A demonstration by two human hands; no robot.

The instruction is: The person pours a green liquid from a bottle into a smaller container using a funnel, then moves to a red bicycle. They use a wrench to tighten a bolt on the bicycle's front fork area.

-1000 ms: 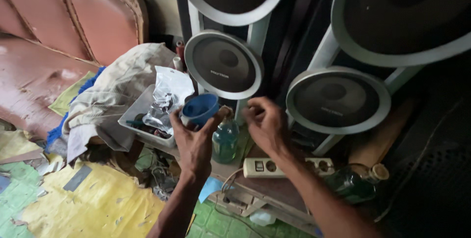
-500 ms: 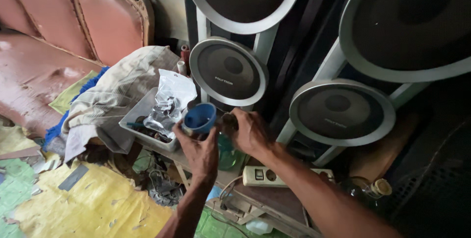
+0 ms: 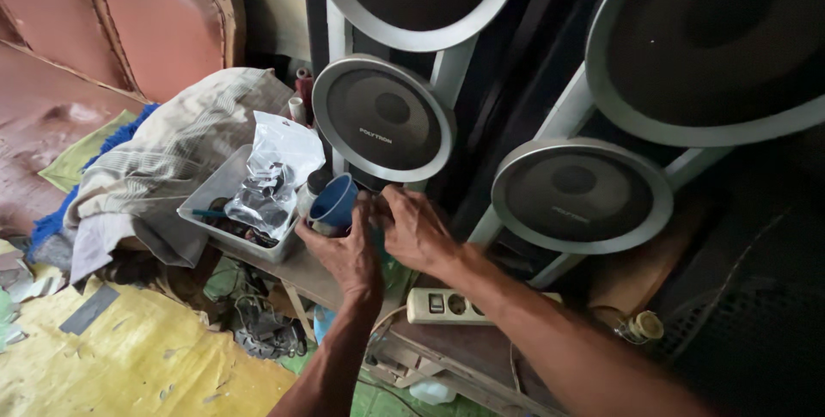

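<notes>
Left hand (image 3: 348, 254) grips a blue funnel (image 3: 333, 202) over a green bottle (image 3: 391, 267); right hand (image 3: 417, 230) closes on the bottle's neck, steadying it.

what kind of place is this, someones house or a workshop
Probably a lived-in room used as an informal repair corner. Large loudspeakers stand behind a low table cluttered with a clear tray of small parts and a power strip, while a worn red upholstered seat sits nearby. The left hand holds a blue cup.
</notes>
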